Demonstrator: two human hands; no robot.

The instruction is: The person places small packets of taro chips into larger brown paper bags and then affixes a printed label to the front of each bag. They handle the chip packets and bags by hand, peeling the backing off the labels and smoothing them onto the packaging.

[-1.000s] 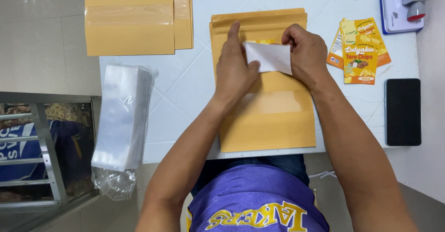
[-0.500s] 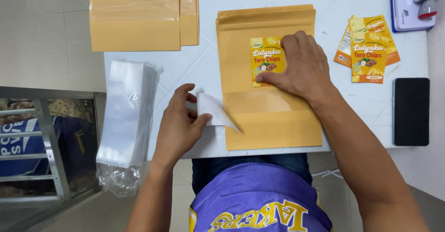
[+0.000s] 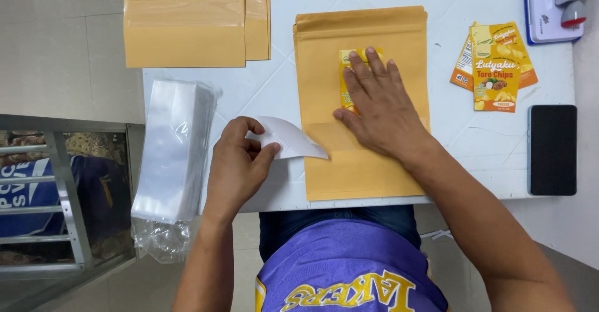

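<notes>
A brown paper pouch (image 3: 362, 168) lies flat on the white table (image 3: 274, 81) in front of me. My right hand (image 3: 377, 103) presses flat on a yellow sticker label (image 3: 345, 68) stuck to the pouch's upper middle; most of the label is hidden under my fingers. To the left of the pouch, my left hand (image 3: 237, 162) pinches a white curled backing paper (image 3: 290, 140), its pointed end reaching over the pouch's left edge.
A stack of clear plastic bags (image 3: 175, 153) lies at the table's left edge. More brown pouches (image 3: 187, 31) sit at the back left. Yellow and orange labels (image 3: 496, 65), a dark phone (image 3: 552, 150) and a blue-and-white stamp pad (image 3: 549, 6) lie to the right.
Both hands were peeling the white backing over the pouch. My left hand has since pulled the backing off to the left, and my right hand now smooths the label flat on the pouch.
</notes>
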